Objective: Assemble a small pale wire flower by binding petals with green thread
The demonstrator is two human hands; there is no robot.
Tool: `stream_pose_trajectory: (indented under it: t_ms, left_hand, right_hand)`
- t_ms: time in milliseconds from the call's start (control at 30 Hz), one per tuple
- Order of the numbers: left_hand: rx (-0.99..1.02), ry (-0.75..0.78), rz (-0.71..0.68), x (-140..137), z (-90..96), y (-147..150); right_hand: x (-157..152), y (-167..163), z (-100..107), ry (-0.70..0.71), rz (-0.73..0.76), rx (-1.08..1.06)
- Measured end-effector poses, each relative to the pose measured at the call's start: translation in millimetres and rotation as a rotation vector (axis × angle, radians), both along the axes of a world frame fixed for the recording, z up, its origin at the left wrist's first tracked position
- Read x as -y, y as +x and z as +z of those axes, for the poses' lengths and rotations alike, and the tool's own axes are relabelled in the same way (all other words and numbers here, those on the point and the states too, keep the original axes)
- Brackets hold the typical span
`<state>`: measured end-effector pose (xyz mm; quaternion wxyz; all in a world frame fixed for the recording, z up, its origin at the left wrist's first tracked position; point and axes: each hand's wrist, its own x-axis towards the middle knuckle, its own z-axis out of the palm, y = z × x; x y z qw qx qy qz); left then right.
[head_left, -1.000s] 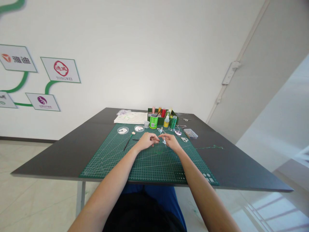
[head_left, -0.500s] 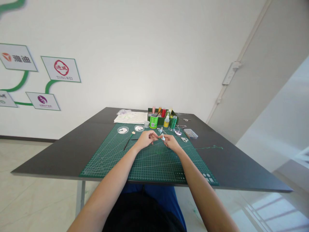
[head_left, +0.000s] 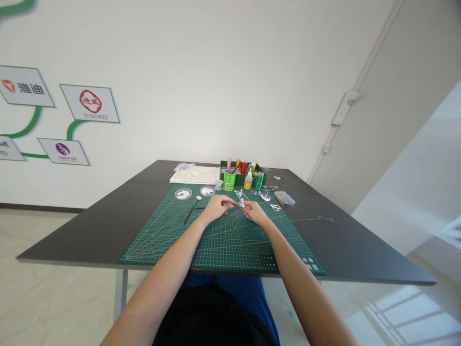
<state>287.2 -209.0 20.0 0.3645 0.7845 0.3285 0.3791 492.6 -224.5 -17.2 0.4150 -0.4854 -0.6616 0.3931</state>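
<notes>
Above the green cutting mat (head_left: 230,245), my two hands meet around a small piece with shiny, pale bluish-white petal-like parts (head_left: 241,203). My left hand (head_left: 217,207) is closed in a pinch on a thin dark-green stem-like part of it. From the other side, my right hand (head_left: 255,212) pinches the piece close to its shiny part. The fingertips hide much of it, and its exact kind is too small to make out. Just beyond the hands lie more shiny bits (head_left: 239,193). White-handled scissors (head_left: 275,207) rest to the right of my right hand.
Behind the hands stand a bright green can (head_left: 229,180), a glue bottle (head_left: 248,179), a green thread spool (head_left: 259,182) and a green box (head_left: 264,178) of spools. Two shallow dishes (head_left: 183,194) and a thin stick (head_left: 190,211) lie left. A clear case (head_left: 284,199) is right.
Both hands stay in nearly the same place, still pinching the small piece. The shiny part has shifted slightly left and up between the fingers, and the right fingers with it.
</notes>
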Motion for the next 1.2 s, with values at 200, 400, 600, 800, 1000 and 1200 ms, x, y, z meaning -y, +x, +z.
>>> stream_pose_trajectory:
  t_ms: [200,400,600,800,1000,1200]
  left_hand:
    - [-0.004,0.012,0.064,-7.6,-6.0,-0.1]
    - [0.005,0.031,0.081,-9.4,-7.0,-1.0]
    - [0.006,0.024,0.115,-10.1,-6.6,-0.8]
    - [0.009,0.012,0.12,-9.0,-4.9,-1.1]
    - [0.016,0.017,0.141,-8.3,-5.0,-1.6]
    - [0.065,0.008,0.179,-9.4,-6.3,-3.1]
  right_hand:
    - [2.0,-0.3,2.0,-0.011,0.034,-0.012]
    - [2.5,-0.7,3.7,-0.015,0.079,0.021]
    - [3.8,-1.1,4.3,-0.012,0.104,0.026]
    - [5.3,-1.4,5.5,-0.017,0.096,0.02]
    - [4.8,-1.1,5.9,-0.017,0.112,0.02]
    - [4.1,-1.4,5.0,-0.027,0.12,0.057]
